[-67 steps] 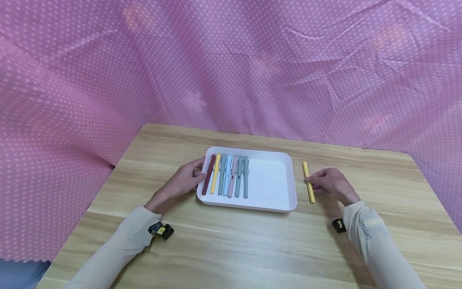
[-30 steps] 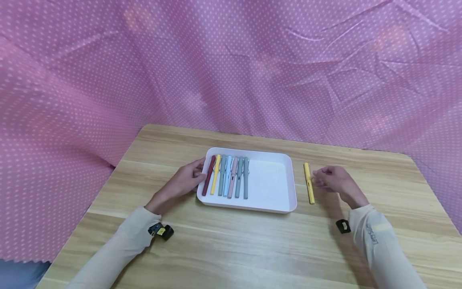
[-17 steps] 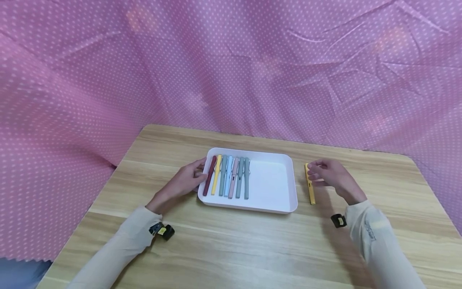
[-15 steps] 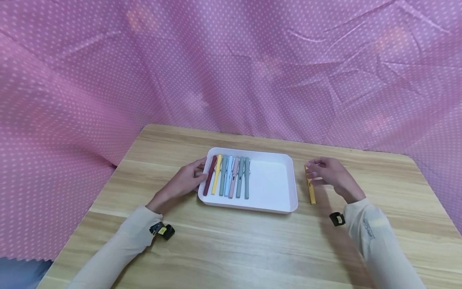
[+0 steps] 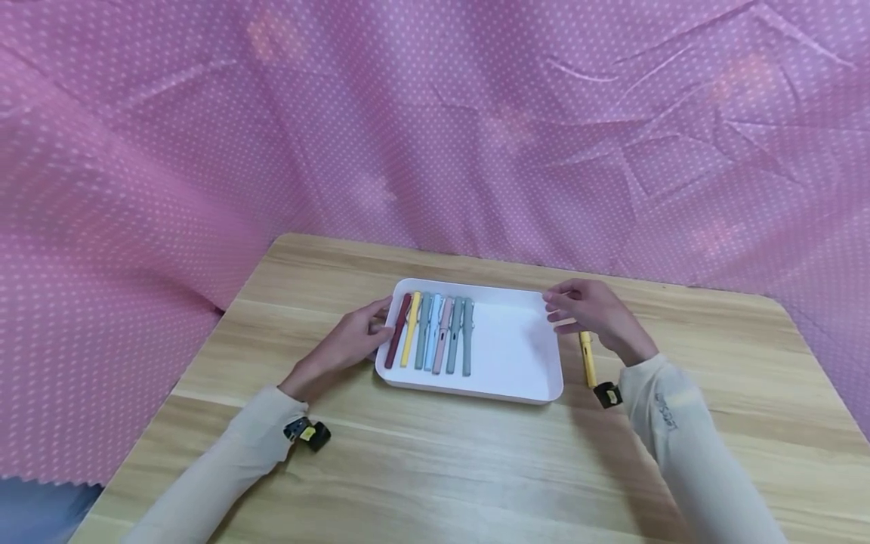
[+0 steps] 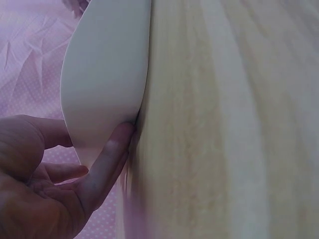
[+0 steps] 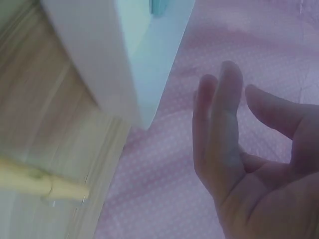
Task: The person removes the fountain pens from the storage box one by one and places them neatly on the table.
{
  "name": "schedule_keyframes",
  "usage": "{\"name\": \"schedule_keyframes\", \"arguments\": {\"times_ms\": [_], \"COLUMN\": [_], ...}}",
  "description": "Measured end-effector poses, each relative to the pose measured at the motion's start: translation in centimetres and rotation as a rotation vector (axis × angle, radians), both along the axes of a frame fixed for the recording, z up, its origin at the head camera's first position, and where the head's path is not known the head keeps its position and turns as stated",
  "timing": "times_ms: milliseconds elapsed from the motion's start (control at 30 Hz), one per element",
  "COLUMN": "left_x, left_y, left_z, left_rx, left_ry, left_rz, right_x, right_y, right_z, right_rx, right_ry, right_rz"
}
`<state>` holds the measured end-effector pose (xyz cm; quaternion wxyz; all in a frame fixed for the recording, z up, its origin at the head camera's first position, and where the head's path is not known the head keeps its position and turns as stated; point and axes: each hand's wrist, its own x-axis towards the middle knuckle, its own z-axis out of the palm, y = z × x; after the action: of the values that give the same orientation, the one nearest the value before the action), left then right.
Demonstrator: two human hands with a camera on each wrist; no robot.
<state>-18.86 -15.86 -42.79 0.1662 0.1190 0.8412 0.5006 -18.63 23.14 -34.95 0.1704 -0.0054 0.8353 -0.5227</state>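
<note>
A white tray [image 5: 510, 347] lies on the table with a row of capped pens along its left side: dark red [image 5: 398, 332], yellow [image 5: 411, 331], light blue [image 5: 432, 334], pink [image 5: 442, 336] and several grey-green ones [image 5: 467, 340]. My left hand [image 5: 350, 336] grips the tray's left end, thumb at the rim; in the left wrist view its fingers touch the outer wall [image 6: 107, 64]. Over the tray's right rim hovers my right hand [image 5: 591, 310], fingers loosely bent around nothing. A second yellow pen [image 5: 588, 363] lies right of the tray, partly hidden beneath that hand.
The wooden table [image 5: 435, 468] extends around the tray on every side. Pink dotted cloth [image 5: 435, 136] hangs behind the table's back edge and at its sides. Both wrists wear small black cameras; the right one [image 5: 607, 394] overlaps the loose yellow pen's near end.
My right hand has left the loose yellow pen and moved left and away from me to the tray's right rim. That pen stays on the table; my left hand keeps its grip.
</note>
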Motion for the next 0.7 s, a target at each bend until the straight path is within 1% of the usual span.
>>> {"name": "schedule_keyframes", "arguments": {"times_ms": [200, 700], "left_x": [0.1, 0.0], "left_y": [0.0, 0.1], "left_z": [0.0, 0.0], "left_rx": [0.01, -0.005], "left_ry": [-0.009, -0.017], "left_rz": [0.0, 0.015], "right_x": [-0.8, -2.6], "right_y": [-2.1, -5.7], "right_z": [-0.6, -1.9], "right_rx": [-0.024, 0.019], "right_ry": [-0.021, -0.081], "right_rz": [0.039, 0.06]}}
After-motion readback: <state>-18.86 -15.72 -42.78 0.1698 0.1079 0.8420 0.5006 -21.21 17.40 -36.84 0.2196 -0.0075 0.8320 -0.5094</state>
